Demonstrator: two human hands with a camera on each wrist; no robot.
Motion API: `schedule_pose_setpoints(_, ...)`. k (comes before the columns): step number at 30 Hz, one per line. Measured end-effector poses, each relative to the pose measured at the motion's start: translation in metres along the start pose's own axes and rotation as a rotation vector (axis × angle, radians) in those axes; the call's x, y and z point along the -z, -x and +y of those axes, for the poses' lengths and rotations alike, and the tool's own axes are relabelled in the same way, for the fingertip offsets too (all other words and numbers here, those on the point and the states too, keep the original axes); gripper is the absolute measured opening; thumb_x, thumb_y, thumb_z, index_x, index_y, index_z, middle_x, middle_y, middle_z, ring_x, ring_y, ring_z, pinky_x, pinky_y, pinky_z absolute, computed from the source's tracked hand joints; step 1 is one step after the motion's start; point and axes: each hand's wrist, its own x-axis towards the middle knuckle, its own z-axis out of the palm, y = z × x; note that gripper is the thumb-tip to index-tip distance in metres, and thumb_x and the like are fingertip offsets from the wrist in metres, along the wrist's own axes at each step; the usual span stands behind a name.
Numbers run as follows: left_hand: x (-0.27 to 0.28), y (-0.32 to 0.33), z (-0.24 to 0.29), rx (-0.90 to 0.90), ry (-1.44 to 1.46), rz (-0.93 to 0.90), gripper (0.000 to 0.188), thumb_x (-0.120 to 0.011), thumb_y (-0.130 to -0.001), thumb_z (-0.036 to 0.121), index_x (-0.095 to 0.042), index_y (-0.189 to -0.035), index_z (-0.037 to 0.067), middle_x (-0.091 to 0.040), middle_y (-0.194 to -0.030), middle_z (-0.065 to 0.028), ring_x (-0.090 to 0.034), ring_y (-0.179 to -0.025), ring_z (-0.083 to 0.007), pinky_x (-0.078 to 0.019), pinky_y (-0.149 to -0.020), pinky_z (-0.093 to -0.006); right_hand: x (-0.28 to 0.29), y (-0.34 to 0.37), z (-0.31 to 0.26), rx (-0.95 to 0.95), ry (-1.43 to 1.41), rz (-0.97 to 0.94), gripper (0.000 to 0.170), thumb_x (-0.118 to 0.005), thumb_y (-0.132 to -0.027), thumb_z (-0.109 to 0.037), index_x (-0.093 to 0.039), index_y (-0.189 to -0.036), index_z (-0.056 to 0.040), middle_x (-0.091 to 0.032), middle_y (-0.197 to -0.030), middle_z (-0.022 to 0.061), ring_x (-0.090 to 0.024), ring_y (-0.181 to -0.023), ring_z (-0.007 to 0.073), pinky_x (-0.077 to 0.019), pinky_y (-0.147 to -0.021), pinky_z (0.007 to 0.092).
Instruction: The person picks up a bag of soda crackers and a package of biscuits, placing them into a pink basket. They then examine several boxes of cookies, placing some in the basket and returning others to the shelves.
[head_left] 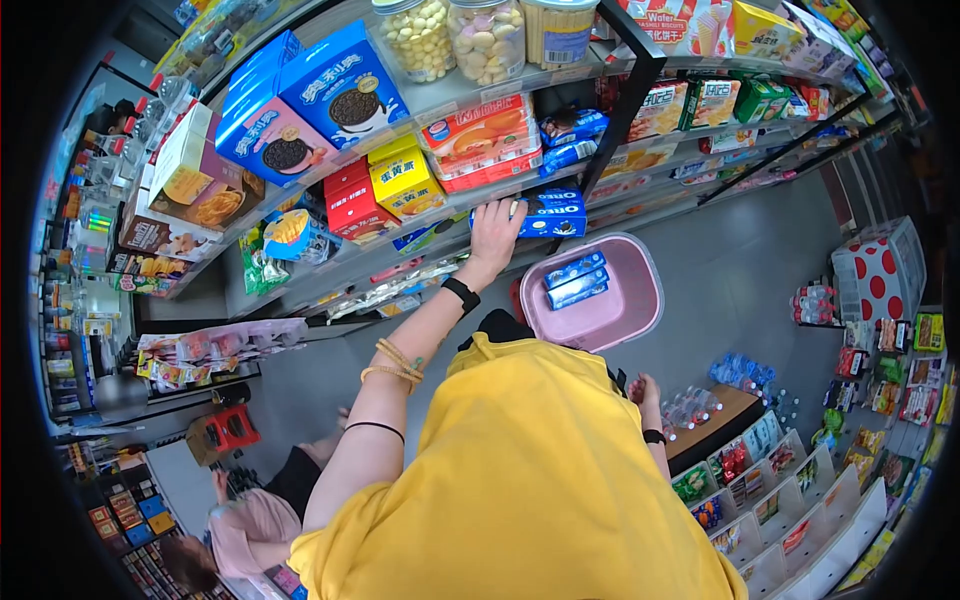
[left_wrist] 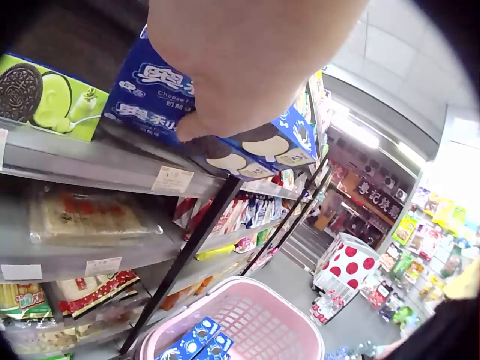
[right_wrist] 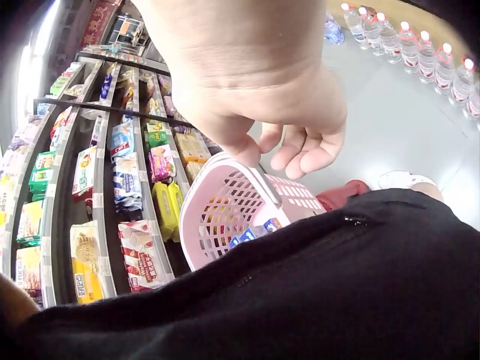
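At the shelf, my left hand point(head_left: 495, 240) grips blue Oreo boxes point(head_left: 555, 212), with its thumb on their front in the left wrist view. Two box ends show there, side by side, close over the shelf edge. Beneath them stands a pink basket point(head_left: 648, 290), which holds several blue packs point(head_left: 577, 280). My right hand point(head_left: 648, 390) hangs by my right side, empty, with fingers loosely bent. In the right wrist view its thumb overlaps the area just above the basket's handle point(right_wrist: 264, 184).
Big blue and pink Oreo cartons point(head_left: 345, 90) and clear jars point(head_left: 415, 40) line the upper shelf. A black shelf post point(head_left: 625, 100) rises beside the boxes. Bottles point(head_left: 690, 408) stand at the right. Another person point(head_left: 255, 520) is low at the left.
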Motion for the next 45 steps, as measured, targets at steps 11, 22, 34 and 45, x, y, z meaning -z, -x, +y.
schedule_pose_setpoints(11,0.003,-0.003,0.002,0.102,0.046,-0.037,0.039,-0.062,-0.075,0.005,-0.061,-0.115,0.007,-0.060,-0.104,-0.0110,-0.057,-0.101,-0.0288,-0.0447,-0.085,-0.0421,-0.006,-0.009,-0.013,-0.012,0.055,-0.042,0.017,-0.067,-0.087,-0.021,-0.057,-0.080,-0.0090,-0.059,-0.065,0.0051,-0.059,-0.054,0.0205,-0.0501,-0.048,0.0314)
schedule_pose_setpoints(22,0.003,-0.009,0.002,0.281,-0.086,-0.196,0.051,-0.069,-0.068,0.000,-0.055,-0.117,0.004,-0.064,-0.098,-0.0174,-0.064,-0.093,-0.0337,-0.0506,-0.077,-0.0437,0.000,-0.018,-0.019,-0.037,0.075,-0.053,0.016,-0.066,-0.086,-0.019,-0.056,-0.094,-0.0098,-0.060,-0.070,0.0050,-0.061,-0.055,0.0192,-0.0505,-0.045,0.0313)
schedule_pose_setpoints(34,-0.030,-0.034,-0.012,0.294,-0.042,-0.350,0.050,-0.068,-0.071,0.008,-0.059,-0.120,0.003,-0.060,-0.122,-0.0241,-0.057,-0.116,-0.0405,-0.0477,-0.097,-0.0495,-0.007,-0.021,-0.029,-0.022,0.116,-0.077,0.013,-0.065,-0.088,-0.021,-0.058,-0.088,-0.0105,-0.062,-0.067,0.0055,-0.060,-0.054,0.0191,-0.0508,-0.047,0.0311)
schedule_pose_setpoints(45,-0.051,-0.051,-0.034,0.324,0.156,-0.611,0.056,-0.073,-0.077,0.026,-0.059,-0.127,0.005,-0.058,-0.130,-0.0242,-0.054,-0.123,-0.0387,-0.0447,-0.104,-0.0464,0.006,-0.016,-0.025,-0.015,0.091,-0.053,0.011,-0.066,-0.088,-0.019,-0.058,-0.087,-0.0107,-0.060,-0.065,0.0060,-0.058,-0.051,0.0190,-0.0504,-0.046,0.0314)
